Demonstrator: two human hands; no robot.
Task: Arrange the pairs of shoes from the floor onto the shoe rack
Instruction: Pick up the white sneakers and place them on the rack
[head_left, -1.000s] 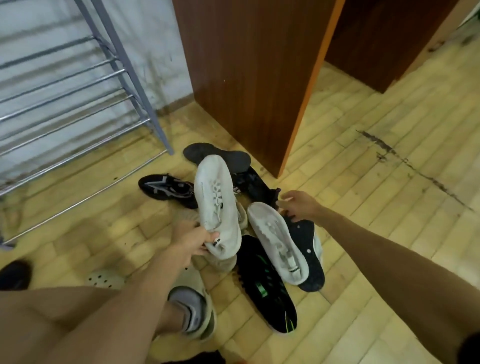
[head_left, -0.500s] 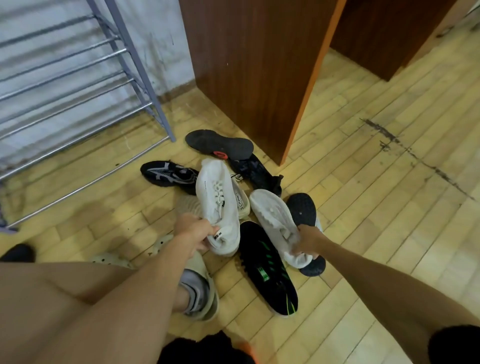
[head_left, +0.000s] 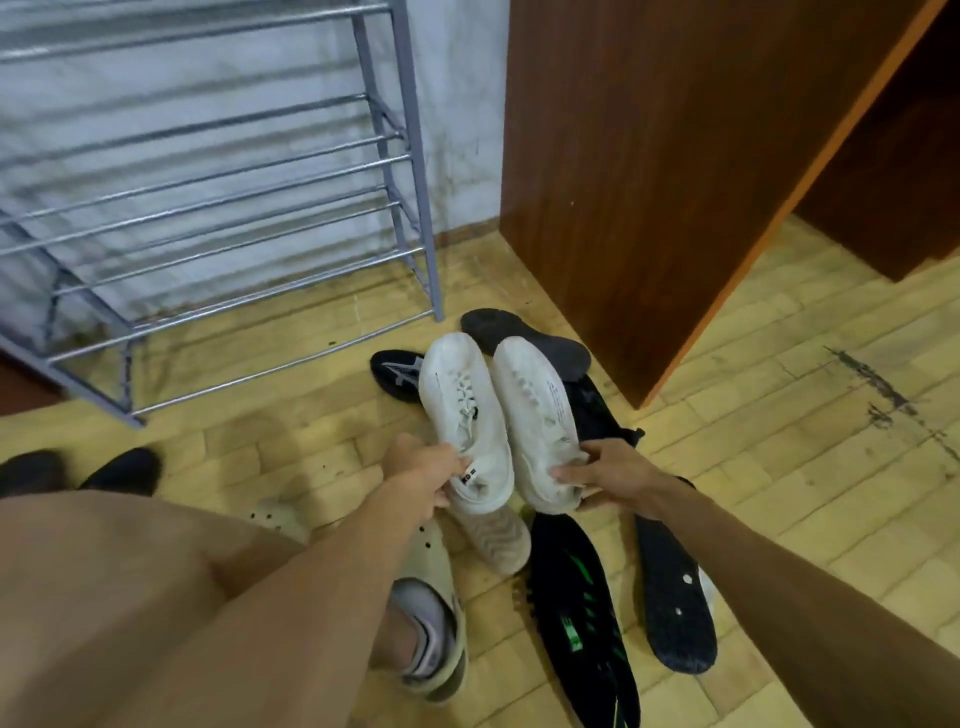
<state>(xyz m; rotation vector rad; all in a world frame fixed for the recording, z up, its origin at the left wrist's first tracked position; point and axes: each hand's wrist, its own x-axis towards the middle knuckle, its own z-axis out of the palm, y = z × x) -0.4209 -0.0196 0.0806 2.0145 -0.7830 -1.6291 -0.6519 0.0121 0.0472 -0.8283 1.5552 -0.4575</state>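
Head view: your left hand (head_left: 423, 475) grips one white shoe (head_left: 462, 415) at its heel, right hand (head_left: 605, 475) grips its mate (head_left: 540, 421), toes toward 12, paired above the pile for the rack (head_left: 218, 208) at 10 o'clock.

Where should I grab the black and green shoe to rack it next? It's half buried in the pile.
Take the black and green shoe at its near, heel end, coming from above on the person's side. It seems to lie long and flat, pointing away; its far end tucks under the held white shoes.
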